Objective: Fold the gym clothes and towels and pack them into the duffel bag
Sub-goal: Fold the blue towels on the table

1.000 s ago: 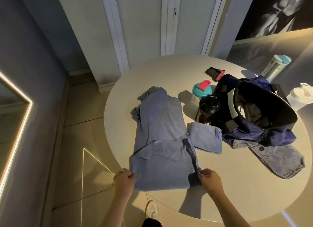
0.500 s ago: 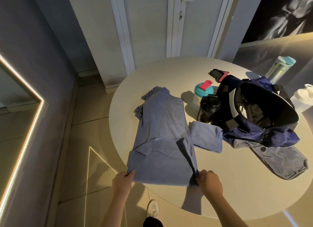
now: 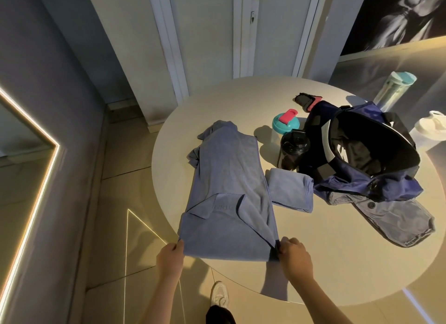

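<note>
Towel (image 3: pixel 226 178) drawn taut at tabletop (image 3: pixel 337 263) edge ahead of fold

Pinching one near corner apiece, the left grip (image 3: pixel 170 258) and the right grip (image 3: pixel 293 255) close thumb and curled fingers on the hem of the large blue towel at the round tabletop's near rim. The corners are held apart and level, which looks meant to pull the cloth flat and square its edge for folding. The far end lies bunched and one flap is turned over near the middle, so some smoothing is probably needed first. The towel's long body rests on the tabletop, running away from the person, which leaves room to carry the held hem forward over it. Just to its right lies a small folded towel (image 3: pixel 289 191), apparently finished and parked beside the duffel bag (image 3: pixel 362 154), whose mouth gapes upward, ready for loading. A grey garment (image 3: pixel 398 217) lies spread against the bag's near side, not yet folded. A black bottle (image 3: pixel 293 149) and a teal-lidded shaker (image 3: pixel 286 123) stand between towel and bag, clear of the folding space. The bag's interior is too dark to tell what, if anything, is packed.
</note>
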`<state>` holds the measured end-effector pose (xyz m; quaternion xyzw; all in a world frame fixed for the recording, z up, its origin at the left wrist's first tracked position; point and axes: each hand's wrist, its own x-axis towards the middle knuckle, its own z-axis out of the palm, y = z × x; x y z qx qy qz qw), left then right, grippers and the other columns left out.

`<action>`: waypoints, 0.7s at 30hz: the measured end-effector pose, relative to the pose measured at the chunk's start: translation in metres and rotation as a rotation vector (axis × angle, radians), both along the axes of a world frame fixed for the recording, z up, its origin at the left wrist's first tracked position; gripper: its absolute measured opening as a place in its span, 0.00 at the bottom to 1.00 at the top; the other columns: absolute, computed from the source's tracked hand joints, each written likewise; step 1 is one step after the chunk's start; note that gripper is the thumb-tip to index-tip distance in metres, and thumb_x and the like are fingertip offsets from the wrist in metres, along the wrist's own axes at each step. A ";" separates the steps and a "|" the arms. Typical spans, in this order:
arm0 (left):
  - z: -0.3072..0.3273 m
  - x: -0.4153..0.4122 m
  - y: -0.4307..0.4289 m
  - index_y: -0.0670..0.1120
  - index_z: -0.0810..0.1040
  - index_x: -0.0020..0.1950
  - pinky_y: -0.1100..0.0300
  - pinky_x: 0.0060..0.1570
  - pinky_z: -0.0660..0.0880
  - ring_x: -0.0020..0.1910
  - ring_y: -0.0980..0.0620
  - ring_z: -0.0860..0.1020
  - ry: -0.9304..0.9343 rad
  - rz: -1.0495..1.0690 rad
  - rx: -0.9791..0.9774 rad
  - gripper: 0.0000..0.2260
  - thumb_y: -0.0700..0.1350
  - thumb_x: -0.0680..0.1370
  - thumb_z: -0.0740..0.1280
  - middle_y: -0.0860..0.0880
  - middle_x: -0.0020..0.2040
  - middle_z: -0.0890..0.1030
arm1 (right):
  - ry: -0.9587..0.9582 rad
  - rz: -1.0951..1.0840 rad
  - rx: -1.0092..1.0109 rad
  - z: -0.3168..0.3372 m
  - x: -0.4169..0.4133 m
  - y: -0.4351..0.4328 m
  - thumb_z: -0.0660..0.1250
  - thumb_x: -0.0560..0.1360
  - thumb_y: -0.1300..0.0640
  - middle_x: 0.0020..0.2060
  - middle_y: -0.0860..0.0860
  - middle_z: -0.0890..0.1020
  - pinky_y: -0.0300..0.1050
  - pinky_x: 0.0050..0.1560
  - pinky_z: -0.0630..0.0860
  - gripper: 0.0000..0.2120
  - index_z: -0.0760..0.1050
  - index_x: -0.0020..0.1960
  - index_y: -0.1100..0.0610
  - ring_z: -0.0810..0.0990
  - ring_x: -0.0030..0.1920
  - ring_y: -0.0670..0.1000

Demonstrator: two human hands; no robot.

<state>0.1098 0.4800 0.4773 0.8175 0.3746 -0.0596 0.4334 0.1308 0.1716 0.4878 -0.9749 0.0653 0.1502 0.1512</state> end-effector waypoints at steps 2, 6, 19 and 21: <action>0.001 0.000 0.005 0.38 0.70 0.32 0.57 0.31 0.63 0.30 0.47 0.68 -0.003 0.013 0.013 0.19 0.47 0.80 0.61 0.43 0.29 0.72 | 0.014 0.001 -0.058 -0.001 0.000 -0.002 0.56 0.78 0.56 0.36 0.47 0.66 0.40 0.31 0.60 0.06 0.70 0.45 0.53 0.67 0.41 0.53; 0.002 -0.002 0.011 0.40 0.69 0.29 0.57 0.31 0.63 0.29 0.48 0.67 0.031 -0.013 0.048 0.20 0.47 0.79 0.61 0.45 0.27 0.72 | 0.038 -0.047 -0.094 -0.003 -0.003 -0.005 0.55 0.77 0.58 0.35 0.45 0.66 0.44 0.38 0.64 0.14 0.76 0.53 0.45 0.67 0.42 0.51; 0.010 0.029 -0.007 0.44 0.73 0.61 0.53 0.46 0.77 0.52 0.47 0.76 -0.064 -0.394 0.483 0.17 0.42 0.73 0.69 0.47 0.56 0.75 | -0.108 0.026 -0.048 0.015 0.033 0.021 0.64 0.75 0.52 0.50 0.53 0.78 0.45 0.40 0.63 0.13 0.75 0.59 0.54 0.75 0.51 0.56; 0.010 0.048 -0.007 0.45 0.75 0.60 0.52 0.46 0.79 0.52 0.46 0.77 -0.124 -0.491 0.536 0.18 0.41 0.71 0.72 0.47 0.56 0.76 | -0.133 0.105 -0.035 0.014 0.046 0.028 0.72 0.68 0.53 0.43 0.53 0.80 0.46 0.36 0.66 0.14 0.79 0.51 0.55 0.77 0.44 0.58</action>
